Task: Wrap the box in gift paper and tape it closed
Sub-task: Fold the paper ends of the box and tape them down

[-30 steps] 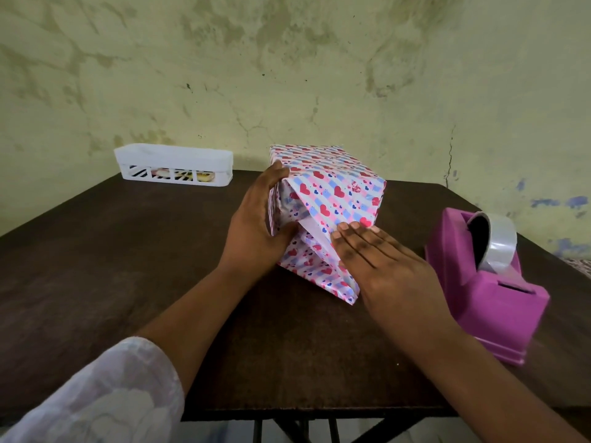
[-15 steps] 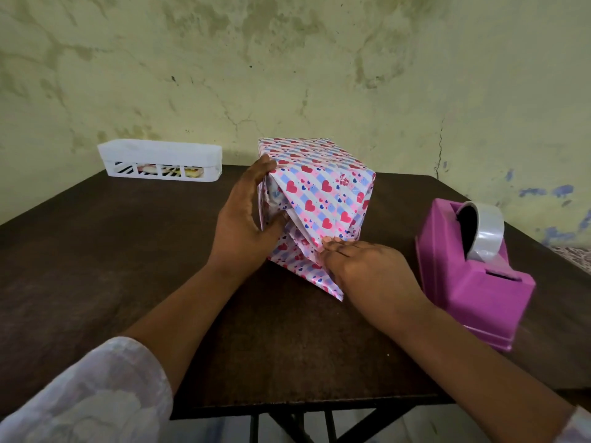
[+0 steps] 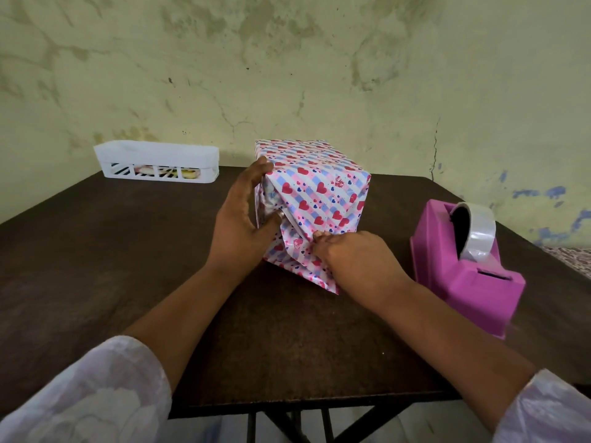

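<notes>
The box [image 3: 315, 183], covered in heart-patterned pink, white and blue gift paper, stands near the middle of the dark table. My left hand [image 3: 241, 219] lies against its left end, fingers up along the edge and thumb pressing the folded paper in. My right hand [image 3: 355, 260] has its fingers curled on the lower paper flap [image 3: 297, 257] at the near end, pinching its crease. That flap still juts out onto the table towards me. A pink tape dispenser [image 3: 463, 276] with a clear tape roll [image 3: 478, 233] stands to the right of the box.
A white slotted plastic basket [image 3: 156, 163] with small items inside stands at the table's back left. The brown table [image 3: 96, 266] meets a stained wall behind. Its near edge lies just in front of my forearms.
My right hand went from lying flat on the flap to curling its fingers on the flap's crease. My left hand stayed against the box's left end.
</notes>
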`<state>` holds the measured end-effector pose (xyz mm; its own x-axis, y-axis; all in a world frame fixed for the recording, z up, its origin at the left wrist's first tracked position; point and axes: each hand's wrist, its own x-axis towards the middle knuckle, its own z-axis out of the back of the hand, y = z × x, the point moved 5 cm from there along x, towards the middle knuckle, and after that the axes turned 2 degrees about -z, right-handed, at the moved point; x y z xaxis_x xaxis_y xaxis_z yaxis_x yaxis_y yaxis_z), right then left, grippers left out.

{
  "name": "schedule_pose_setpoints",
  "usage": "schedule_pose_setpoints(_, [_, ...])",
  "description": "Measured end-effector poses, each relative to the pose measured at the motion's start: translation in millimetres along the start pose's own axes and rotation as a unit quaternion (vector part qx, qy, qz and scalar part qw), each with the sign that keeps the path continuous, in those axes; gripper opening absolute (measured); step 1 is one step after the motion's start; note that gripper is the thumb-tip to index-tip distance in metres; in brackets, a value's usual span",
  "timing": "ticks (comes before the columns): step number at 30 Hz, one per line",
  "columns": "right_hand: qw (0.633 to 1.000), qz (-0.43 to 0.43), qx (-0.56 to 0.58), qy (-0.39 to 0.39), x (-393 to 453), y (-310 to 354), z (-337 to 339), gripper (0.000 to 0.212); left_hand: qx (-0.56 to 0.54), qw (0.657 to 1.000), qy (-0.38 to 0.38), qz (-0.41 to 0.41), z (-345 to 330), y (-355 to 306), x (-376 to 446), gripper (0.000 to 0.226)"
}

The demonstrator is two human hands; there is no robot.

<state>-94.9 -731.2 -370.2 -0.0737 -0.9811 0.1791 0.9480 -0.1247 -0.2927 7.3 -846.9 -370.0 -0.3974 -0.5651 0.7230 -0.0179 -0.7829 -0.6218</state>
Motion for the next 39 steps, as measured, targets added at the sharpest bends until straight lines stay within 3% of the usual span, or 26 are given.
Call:
schedule_pose_setpoints(7, [1.0,-0.002,0.008,-0.01,-0.8,1.4,-2.2,0.041,-0.03,1.0,-0.004,0.004,-0.9,-4.8,-3.0,0.061])
schedule_pose_setpoints(13, [1.0,0.002,0.023,-0.013,-1.0,0.4,-8.8,0.044,0.041,0.998,-0.042,0.02,-6.2,-8.3,2.5,0.086])
schedule_pose_setpoints(20, [0.998,-0.001,0.056,-0.032,-5.1,1.4,-15.6,0.039,0.041,0.997,-0.058,0.006,-2.4,-10.8,3.7,0.067])
schedule_pose_setpoints(27, [0.995,-0.005,0.072,-0.065,-8.4,2.5,-11.0,0.033,0.223,0.969,-0.014,-0.106,-5.4,-31.0,14.6,0.091])
schedule_pose_setpoints(30, [0.995,0.0,0.075,-0.067,-9.3,3.1,-10.4,0.034,0.234,0.964,0.015,-0.121,-16.4,-26.1,9.8,0.098])
schedule_pose_setpoints(39, [0.989,-0.028,0.112,-0.096,-20.6,-6.3,9.7,0.033,0.221,0.966,-0.008,-0.133,-20.9,-15.3,5.9,0.098])
